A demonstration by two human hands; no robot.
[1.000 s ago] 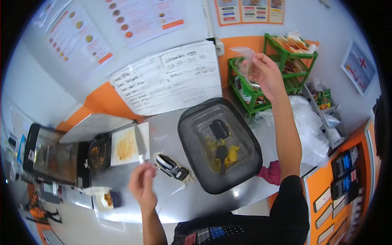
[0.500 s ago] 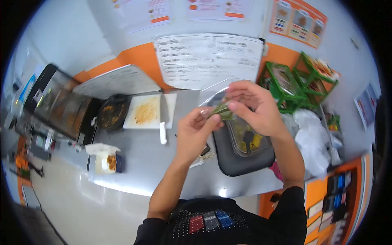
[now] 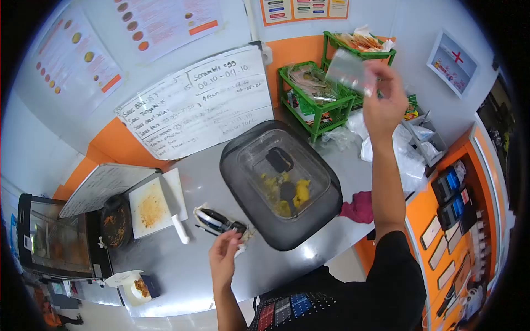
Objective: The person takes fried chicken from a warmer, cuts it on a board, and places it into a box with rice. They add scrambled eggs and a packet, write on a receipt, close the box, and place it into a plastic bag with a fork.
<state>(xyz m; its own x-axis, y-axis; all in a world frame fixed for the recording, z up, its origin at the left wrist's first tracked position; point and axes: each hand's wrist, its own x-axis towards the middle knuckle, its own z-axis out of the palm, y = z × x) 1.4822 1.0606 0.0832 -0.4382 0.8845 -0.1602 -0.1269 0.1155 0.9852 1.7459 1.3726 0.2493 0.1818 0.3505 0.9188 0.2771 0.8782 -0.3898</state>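
My right hand is raised over the right side of the counter, fingers pinched on a clear plastic bag. What is inside the bag cannot be made out. Low at the front of the counter is my left hand, its thumb and fingers drawn together; whatever they may hold is too small to name. Just beyond those fingertips lies a dark object with a pale edge. Between the hands stands a black tray bearing a clear container with yellow pieces and dark utensils.
Green racks with packets stand at the back right, beside white plastic bags. A maroon cloth lies by the tray. To the left are a knife, a white cutting board, a dark pan and an open food box.
Both hands were together on the bag, which showed green leaves. They have parted: my right hand carried the bag up and right, my left went down. The view has turned right.
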